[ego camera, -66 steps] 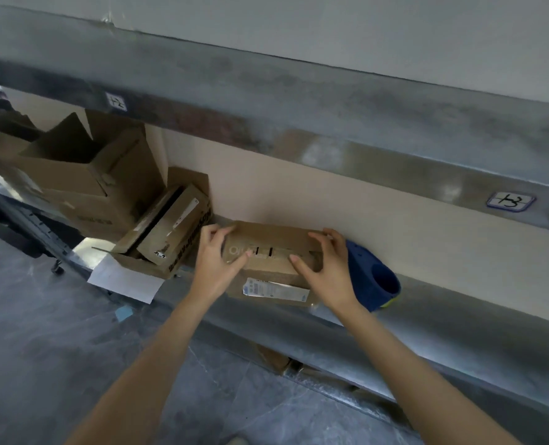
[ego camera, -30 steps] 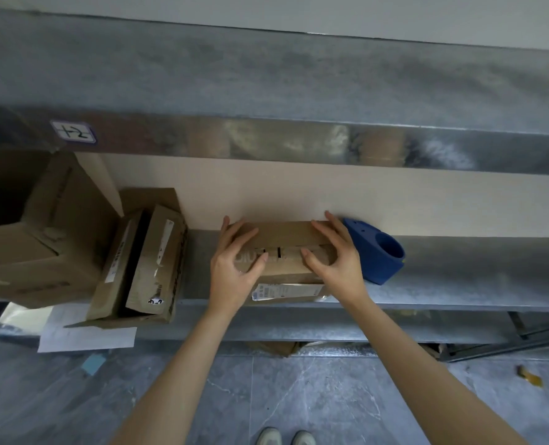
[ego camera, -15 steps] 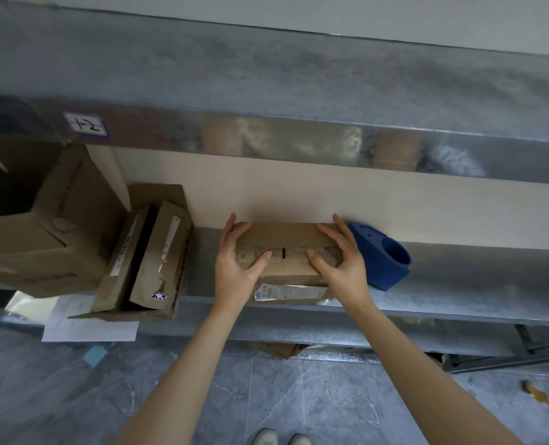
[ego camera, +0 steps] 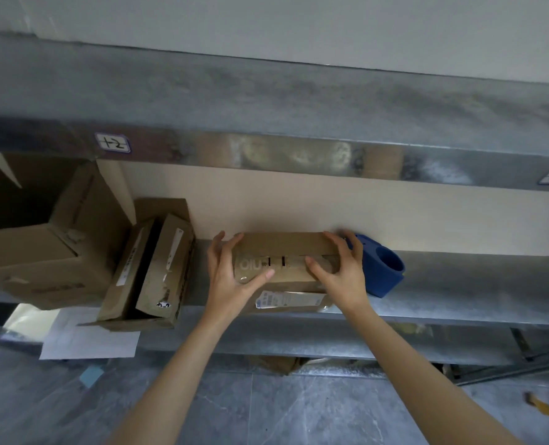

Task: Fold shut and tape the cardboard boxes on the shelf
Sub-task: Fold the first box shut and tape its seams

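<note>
The metal shelf (ego camera: pixel 459 284) is being shared by a large open box (ego camera: pixel 25 258) at the left and a small cardboard box (ego camera: pixel 286 248) mid-shelf. The latter is being gripped at its ends by the curled left hand (ego camera: pixel 231 284) and right hand (ego camera: pixel 343 274), just beside a blue tape dispenser (ego camera: pixel 382 271).

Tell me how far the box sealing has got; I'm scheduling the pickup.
Looks done: the small brown cardboard box is folded shut, with clear tape along its seam. In hand: the left hand and right hand hold its ends. Remaining: the medium brown cardboard box beside it gapes, and the large brown cardboard box has raised flaps. The blue plastic tape dispenser sits alongside.
</note>
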